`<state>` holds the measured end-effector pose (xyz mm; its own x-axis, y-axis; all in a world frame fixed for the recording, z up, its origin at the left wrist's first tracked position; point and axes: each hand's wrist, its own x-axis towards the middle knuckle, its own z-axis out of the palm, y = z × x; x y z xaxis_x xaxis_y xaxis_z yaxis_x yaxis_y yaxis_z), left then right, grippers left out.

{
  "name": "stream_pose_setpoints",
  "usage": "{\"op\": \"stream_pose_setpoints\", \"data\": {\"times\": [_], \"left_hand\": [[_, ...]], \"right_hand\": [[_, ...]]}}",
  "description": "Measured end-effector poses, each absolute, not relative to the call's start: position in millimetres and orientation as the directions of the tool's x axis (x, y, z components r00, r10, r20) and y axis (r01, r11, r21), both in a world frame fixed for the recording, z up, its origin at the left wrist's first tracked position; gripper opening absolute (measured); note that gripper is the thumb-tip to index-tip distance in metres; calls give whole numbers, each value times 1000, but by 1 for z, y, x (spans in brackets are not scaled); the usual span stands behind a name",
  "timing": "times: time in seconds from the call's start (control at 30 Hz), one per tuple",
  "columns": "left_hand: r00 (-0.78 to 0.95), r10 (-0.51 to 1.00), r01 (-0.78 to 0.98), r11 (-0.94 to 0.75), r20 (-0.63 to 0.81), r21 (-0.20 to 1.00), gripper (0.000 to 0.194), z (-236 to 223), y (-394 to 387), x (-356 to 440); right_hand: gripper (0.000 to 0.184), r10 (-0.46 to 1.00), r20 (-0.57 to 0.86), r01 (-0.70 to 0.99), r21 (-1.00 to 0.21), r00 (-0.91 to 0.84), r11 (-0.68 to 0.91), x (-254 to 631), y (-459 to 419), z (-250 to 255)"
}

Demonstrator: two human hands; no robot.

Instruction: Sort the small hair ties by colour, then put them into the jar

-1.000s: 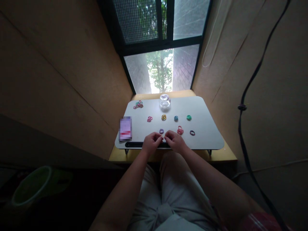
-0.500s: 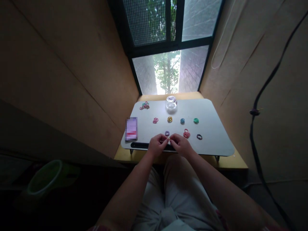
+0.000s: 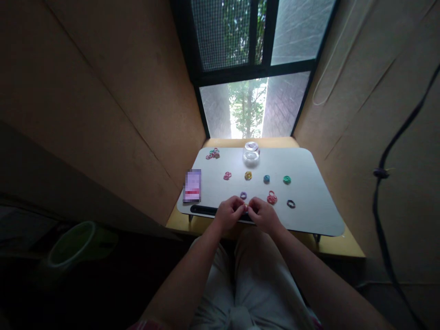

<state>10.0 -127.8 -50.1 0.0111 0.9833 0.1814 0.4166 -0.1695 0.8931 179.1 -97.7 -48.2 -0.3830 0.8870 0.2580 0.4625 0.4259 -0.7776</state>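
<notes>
Well left of the tub [image 3: 251, 155] and nearer you, a flat oblong slab [image 3: 192, 186], its face blurred out, lies on the smooth, white, round-cornered counter [image 3: 314, 220]; the black slot [image 3: 203, 210], long and straight, starts nearer you again. Left of the tub, at about its depth, sits the heap [image 3: 213, 154] of small loops, colours jumbled, so I'd judge that lot not yet divided. Between tub and slab are the pink loops [image 3: 227, 176], a loose cluster. Your left hand [image 3: 229, 213], far on your side of the tub, is narrowed to a pinch on a pale piece [image 3: 246, 207], too small to tell its shape or material. The purple loop [image 3: 243, 195], a soft-looking ring, and the yellow loops [image 3: 248, 175], bunched tight, lie this side of the tub, which looks like clear, glossy, rounded plastic. Your right hand [image 3: 264, 214], slightly right of the tub and nearer you, pinches the same piece. Right of the tub and nearer you come the blue loops [image 3: 266, 179], compact; red loops [image 3: 272, 198], sprawling; green loops [image 3: 287, 180], roundly tangled; and the dark loop [image 3: 291, 204], an open ring. Seven spots already show one colour each, so most seems done; the heap and pale piece look left.
</notes>
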Motion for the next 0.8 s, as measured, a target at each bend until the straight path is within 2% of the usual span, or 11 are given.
{"op": "stream_pose_setpoints", "data": {"times": [0.17, 0.5, 0.6, 0.8], "left_hand": [[48, 988, 328, -157, 149, 932, 20, -50, -129, 9], [5, 984, 431, -165, 180, 887, 23, -50, -128, 8], [-9, 987, 367, -146, 161, 919, 22, -52, -127, 8], [-50, 995, 128, -78, 85, 989, 23, -57, -125, 8]], "right_hand": [[17, 904, 257, 469, -787, -341, 401, 178, -98, -47], [14, 903, 255, 413, -823, -346, 391, 179, -97, -49], [14, 904, 268, 403, -826, -334, 394, 179, -97, -50], [12, 889, 293, 407, -807, -351, 427, 180, -96, -51]]}}
